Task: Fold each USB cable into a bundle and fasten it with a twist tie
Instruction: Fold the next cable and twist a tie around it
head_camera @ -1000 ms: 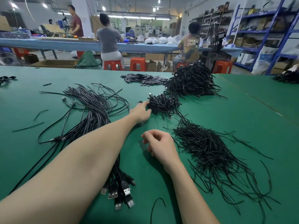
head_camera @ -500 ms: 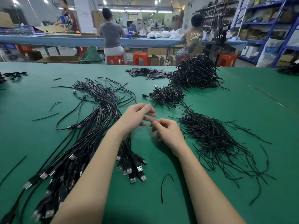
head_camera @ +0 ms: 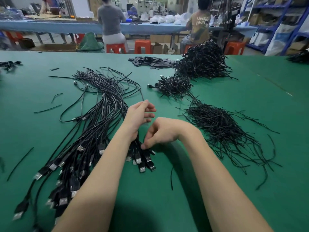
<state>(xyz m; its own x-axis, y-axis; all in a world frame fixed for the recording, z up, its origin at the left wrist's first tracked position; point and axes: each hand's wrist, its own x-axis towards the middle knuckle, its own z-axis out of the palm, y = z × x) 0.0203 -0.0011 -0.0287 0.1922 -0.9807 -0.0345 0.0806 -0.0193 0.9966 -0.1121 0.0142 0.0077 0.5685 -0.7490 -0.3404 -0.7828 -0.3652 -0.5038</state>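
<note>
Two hands over green table [head_camera: 250, 114] | left grip [head_camera: 138, 114] relaxed; right grip [head_camera: 160, 131] touching USB cables [head_camera: 93, 124]

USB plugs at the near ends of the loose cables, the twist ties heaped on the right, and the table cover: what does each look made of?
USB plugs: bright silvery shells, likely metal, set in matte black housings that look like moulded plastic.
Twist ties: thin black strands holding kinks, suggesting plastic-coated wire; the core is not visible.
Table cover: flat matte green, no glare, possibly a rubber or vinyl mat.
</note>
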